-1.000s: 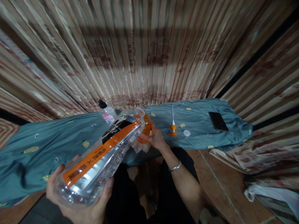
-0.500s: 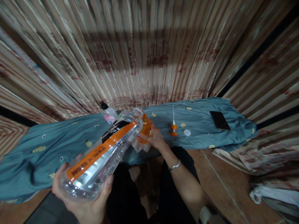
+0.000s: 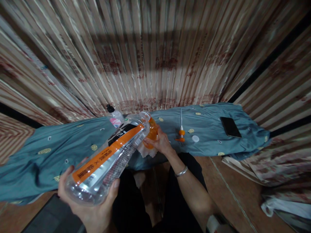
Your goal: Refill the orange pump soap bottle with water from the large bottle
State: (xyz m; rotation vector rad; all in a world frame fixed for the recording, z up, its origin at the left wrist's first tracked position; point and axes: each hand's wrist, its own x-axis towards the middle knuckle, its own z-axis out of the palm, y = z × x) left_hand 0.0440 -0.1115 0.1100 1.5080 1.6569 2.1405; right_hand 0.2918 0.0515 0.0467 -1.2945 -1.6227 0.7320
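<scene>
While the left hand (image 3: 93,207) wraps around the bottom of the big clear bottle (image 3: 109,158), the bottle is tipped, its open mouth right over the small orange bottle (image 3: 152,133). The right hand (image 3: 160,144) grips that orange bottle on the blue cloth (image 3: 60,145). Pouring looks under way, though I cannot see any water. A white cap (image 3: 195,138) and orange pump (image 3: 181,133) lie right of the orange bottle, not put on yet.

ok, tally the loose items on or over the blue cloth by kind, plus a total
Bottles: 3 (large clear bottle, small orange bottle, black-capped bottle)
Pump heads: 1 (orange pump head)
Caps: 1 (white cap)
Phones: 1 (black phone)
Total: 6
</scene>
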